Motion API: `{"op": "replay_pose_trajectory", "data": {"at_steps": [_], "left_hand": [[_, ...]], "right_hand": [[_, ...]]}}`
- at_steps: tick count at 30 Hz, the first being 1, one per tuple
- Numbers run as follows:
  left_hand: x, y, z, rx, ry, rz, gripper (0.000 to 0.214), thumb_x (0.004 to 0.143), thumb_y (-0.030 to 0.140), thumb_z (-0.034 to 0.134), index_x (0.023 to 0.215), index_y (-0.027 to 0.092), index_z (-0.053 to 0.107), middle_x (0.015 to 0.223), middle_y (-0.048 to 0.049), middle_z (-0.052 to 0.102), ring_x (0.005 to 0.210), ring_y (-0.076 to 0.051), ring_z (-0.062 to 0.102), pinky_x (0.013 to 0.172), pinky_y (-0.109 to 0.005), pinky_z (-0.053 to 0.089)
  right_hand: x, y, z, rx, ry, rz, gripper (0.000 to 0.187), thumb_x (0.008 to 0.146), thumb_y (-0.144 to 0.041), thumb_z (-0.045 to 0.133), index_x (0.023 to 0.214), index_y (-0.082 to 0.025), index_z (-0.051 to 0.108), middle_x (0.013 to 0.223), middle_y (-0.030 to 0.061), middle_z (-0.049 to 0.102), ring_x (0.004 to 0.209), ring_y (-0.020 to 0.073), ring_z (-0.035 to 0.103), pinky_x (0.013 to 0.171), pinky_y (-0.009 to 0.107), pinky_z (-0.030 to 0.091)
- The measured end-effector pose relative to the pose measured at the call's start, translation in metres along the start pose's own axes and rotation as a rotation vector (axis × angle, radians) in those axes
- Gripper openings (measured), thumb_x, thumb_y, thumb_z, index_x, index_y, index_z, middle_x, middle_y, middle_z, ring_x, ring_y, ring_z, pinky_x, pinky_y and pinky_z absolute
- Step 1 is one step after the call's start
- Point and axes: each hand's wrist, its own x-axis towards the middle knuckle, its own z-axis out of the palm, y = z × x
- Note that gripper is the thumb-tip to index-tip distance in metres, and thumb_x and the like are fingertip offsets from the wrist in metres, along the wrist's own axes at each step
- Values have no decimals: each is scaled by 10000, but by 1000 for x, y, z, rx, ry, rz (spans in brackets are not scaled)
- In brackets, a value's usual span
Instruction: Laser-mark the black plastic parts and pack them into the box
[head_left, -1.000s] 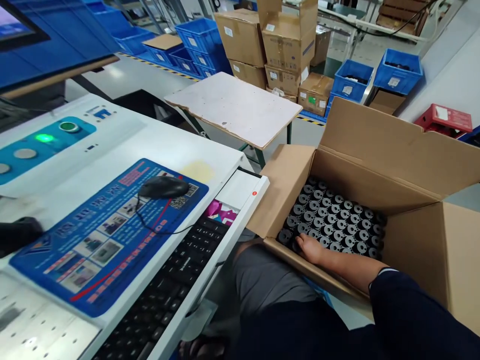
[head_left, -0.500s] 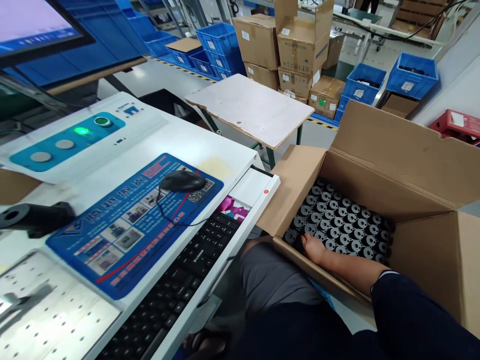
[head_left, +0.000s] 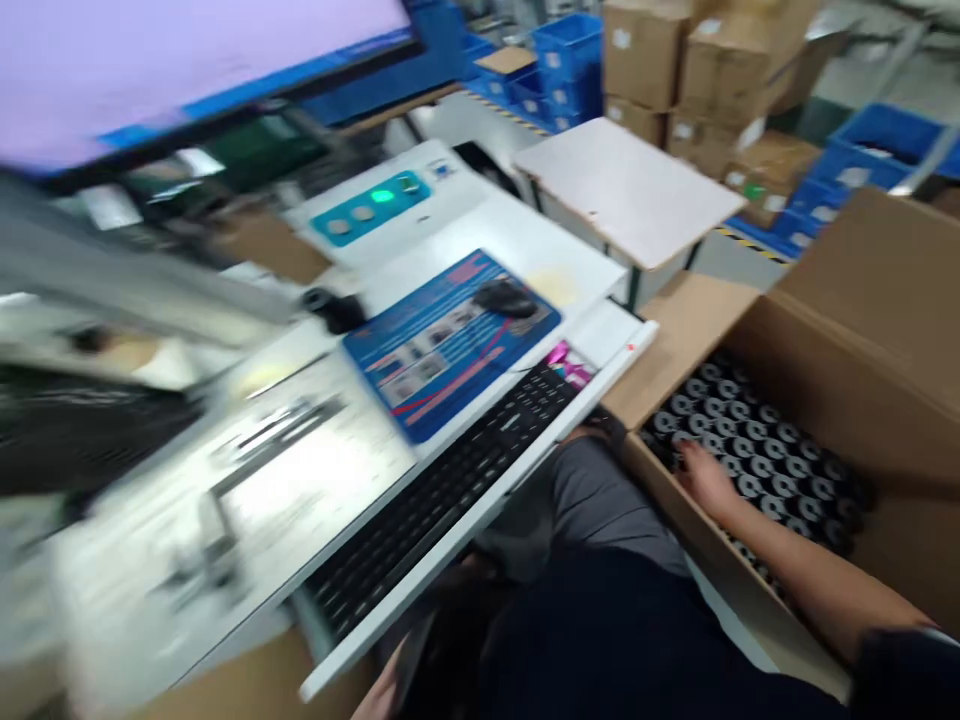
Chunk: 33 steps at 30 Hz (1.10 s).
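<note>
My right hand (head_left: 705,480) reaches into an open cardboard box (head_left: 780,640) at the right. Its fingers curl at the near left corner, closed round one of the black cylindrical parts, which the hand mostly covers. Rows of black cylindrical parts (head_left: 761,467), with grey ring-shaped ends facing up, fill that side of the box. At the bottom edge a blurred patch of skin shows below the keyboard drawer (head_left: 480,535); it may be my left hand, but its fingers cannot be made out.
A white workbench carries a blue mouse pad (head_left: 450,350), a black mouse (head_left: 504,298), a black part (head_left: 334,310) and a blurred metal fixture (head_left: 217,530). A keyboard (head_left: 450,500) lies in the drawer. A monitor (head_left: 202,70) stands upper left, a small table (head_left: 630,185) behind.
The view has swung left, so the bench and box appear farther right, and more monitor and metal fixture show. My right hand stays in the same corner of the box.
</note>
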Motion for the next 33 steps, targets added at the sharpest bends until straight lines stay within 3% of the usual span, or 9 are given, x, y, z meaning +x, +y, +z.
{"op": "replay_pose_trajectory", "data": {"at_steps": [2, 4, 6, 9, 12, 14, 21, 26, 33], "left_hand": [[-20, -20, -11, -96, 59, 61, 712, 845, 617, 794, 1439, 292, 571, 1296, -123, 670, 1093, -335, 674, 883, -447, 606], [-26, -31, -11, -165, -19, 123, 720, 779, 567, 867, 1381, 260, 618, 1157, -108, 717, 966, -292, 698, 841, -369, 581], [-24, -33, -2, -189, -221, 180, 563, 819, 523, 845, 1261, 225, 663, 990, -96, 726, 827, -224, 672, 753, -294, 526], [-24, -25, 15, -139, -407, 254, 356, 913, 490, 763, 1106, 208, 664, 908, -87, 702, 810, -193, 623, 749, -272, 459], [-34, -19, 20, -33, -477, 312, 464, 862, 548, 815, 1133, 205, 659, 952, -79, 699, 867, -207, 606, 814, -300, 437], [-42, -20, 15, 35, -520, 359, 599, 787, 587, 875, 1190, 205, 652, 966, -67, 699, 893, -218, 598, 842, -317, 424], [-65, -43, -19, 154, -425, 468, 772, 693, 528, 956, 1325, 218, 638, 985, -69, 701, 933, -261, 607, 849, -367, 468], [-84, -51, -74, -115, -198, 615, 638, 765, 553, 876, 1249, 169, 719, 955, -121, 713, 838, -234, 610, 717, -292, 496], [-102, -66, -222, -970, 418, 607, 293, 748, 249, 709, 1017, 135, 732, 1199, -221, 717, 905, -316, 705, 702, -399, 648]], "right_hand": [[0, -4, -30, 104, 275, -54, 325, 964, -314, 561, 1225, -144, 654, 1154, 173, 702, 1043, 296, 693, 968, 478, 585], [4, -28, -63, 206, 429, -93, 319, 966, -406, 625, 1198, -191, 669, 1040, 116, 718, 896, 266, 699, 882, 460, 605], [0, -75, -96, 311, 440, -202, 313, 948, -423, 686, 1206, -247, 678, 1045, 92, 725, 919, 264, 706, 889, 454, 602], [-22, -169, -125, 486, 221, -489, 437, 912, -411, 751, 1327, -325, 644, 1250, 105, 701, 1164, 296, 677, 1004, 476, 582], [-41, -246, -117, 510, -56, -685, 708, 842, -424, 831, 1483, -336, 543, 1433, 117, 620, 1330, 333, 591, 1107, 532, 534], [-47, -275, -100, 419, -181, -724, 768, 815, -372, 853, 1506, -296, 527, 1465, 135, 599, 1359, 360, 558, 1129, 579, 507], [-47, -310, -60, 284, -298, -782, 574, 772, -169, 786, 1322, -236, 636, 1232, 121, 694, 1219, 347, 600, 1046, 578, 539], [-17, -343, -59, 440, -153, -757, 465, 797, -290, 797, 1225, -253, 619, 1204, 95, 687, 1140, 293, 650, 1004, 501, 559], [87, -454, -36, 506, 156, -581, 515, 735, -522, 813, 1114, -210, 657, 1138, 97, 711, 1093, 298, 658, 1008, 490, 523]]}}
